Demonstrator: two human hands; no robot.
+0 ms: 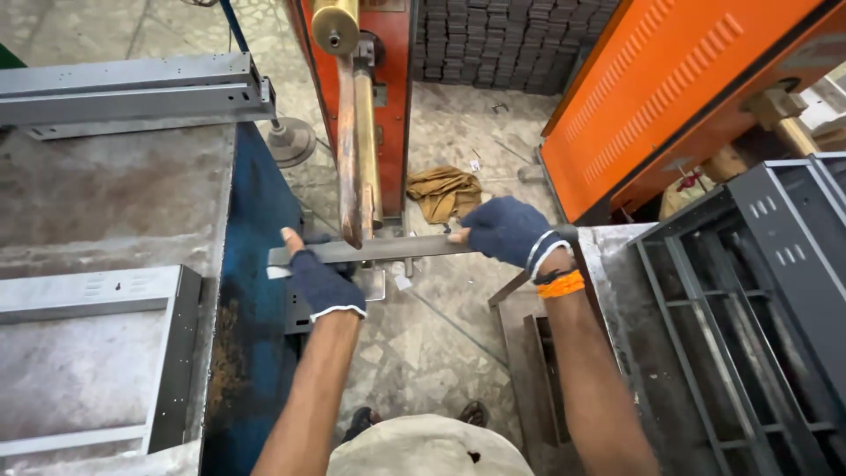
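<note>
1. Metal strip [388,249]: one long grey strip, held level between both hands, crossing under the tip of one copper-coloured arm [350,150] of an orange machine [394,88].
2. At far left, one grey workbench [106,203] carries two sheet-metal frames: one [132,88] at its far edge, one [167,353] nearer.
3. The left hand [319,275], in a dark blue fingerless glove, is clenched around the strip's left end, thumb on top.
4. One tan cloth [445,191] lies crumpled on the floor beyond the strip.
5. The right hand [509,231], gloved likewise, grasps the strip's right part, with one orange band on the wrist.
6. At right stand a second orange machine [670,79] and one dark grey metal rack [758,291].
</note>
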